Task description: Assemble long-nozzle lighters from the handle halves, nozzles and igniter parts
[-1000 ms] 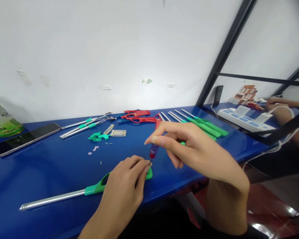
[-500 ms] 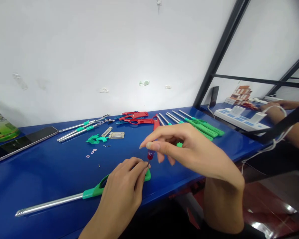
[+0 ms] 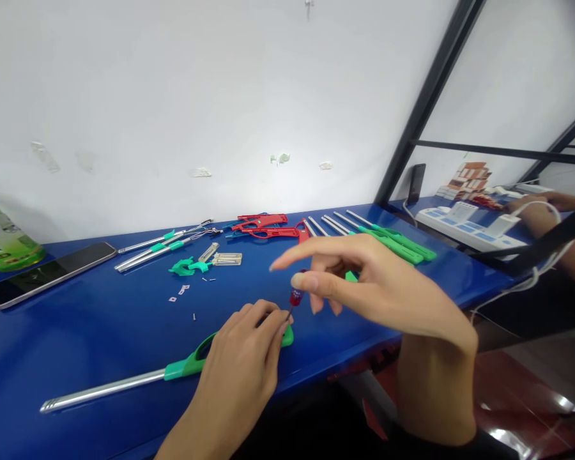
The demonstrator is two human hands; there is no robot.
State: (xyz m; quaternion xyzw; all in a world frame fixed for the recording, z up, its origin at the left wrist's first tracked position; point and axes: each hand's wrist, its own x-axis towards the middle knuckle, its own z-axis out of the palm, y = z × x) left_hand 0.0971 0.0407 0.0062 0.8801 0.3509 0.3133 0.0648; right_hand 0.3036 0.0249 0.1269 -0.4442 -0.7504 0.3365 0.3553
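Observation:
My left hand is closed over the handle of a green long-necked lighter and presses it on the blue table. The lighter's silver tube points left, and its green handle end shows past my fingers. Between thumb and curled fingers, my right hand grips a small screwdriver with a dark red handle. Its index finger is stretched out, apart from the screwdriver. The slanting shaft runs down to the lighter's handle end beside my left fingertips; its tip is hidden.
Behind my hands are red lighter shells, green lighters and silver tubes with wires. Teal triggers, clear fuel tanks and a tiny screw lie left. A phone, a bottle and a power strip flank them.
My right index finger has straightened and lifted off the screwdriver's top, and the screwdriver leans further right. My left hand stays on the lighter. The whole view has shifted slightly.

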